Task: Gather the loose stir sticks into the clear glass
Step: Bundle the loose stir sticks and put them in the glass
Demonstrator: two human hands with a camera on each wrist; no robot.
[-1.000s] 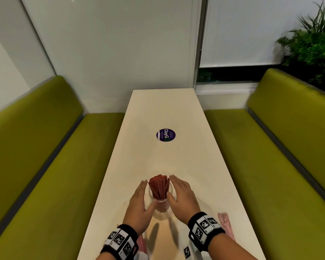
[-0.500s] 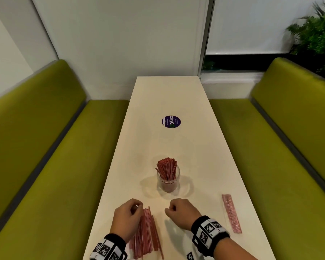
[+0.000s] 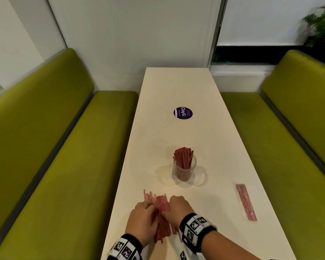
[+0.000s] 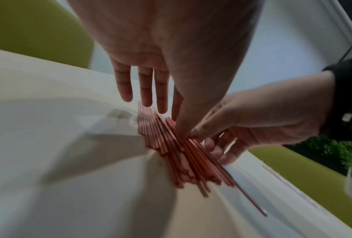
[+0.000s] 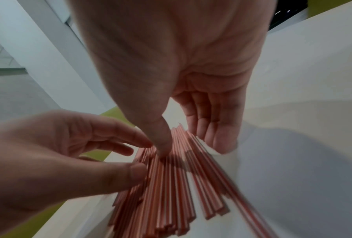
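Note:
The clear glass (image 3: 184, 170) stands mid-table, packed with upright red stir sticks. A loose pile of red stir sticks (image 3: 160, 212) lies flat near the table's front edge, between my two hands. My left hand (image 3: 144, 220) rests on the pile's left side. Its fingers (image 4: 144, 90) are straight over the far ends and its thumb presses on the sticks (image 4: 171, 145). My right hand (image 3: 176, 208) is at the pile's right side. Its thumb lies on top of the sticks (image 5: 171, 185) and its fingers (image 5: 213, 128) run along and under their right edge, pinching part of the pile.
A sealed packet of stir sticks (image 3: 245, 202) lies near the table's right edge. A round purple sticker (image 3: 183, 113) marks the white table (image 3: 176, 87) further back. Green benches (image 3: 64, 166) flank both long sides, and a plant (image 3: 321, 29) stands at the far right.
Both hands left the glass and came back to the near edge. They have closed in on the loose pile, the right hand moving left onto it. The view tilted down.

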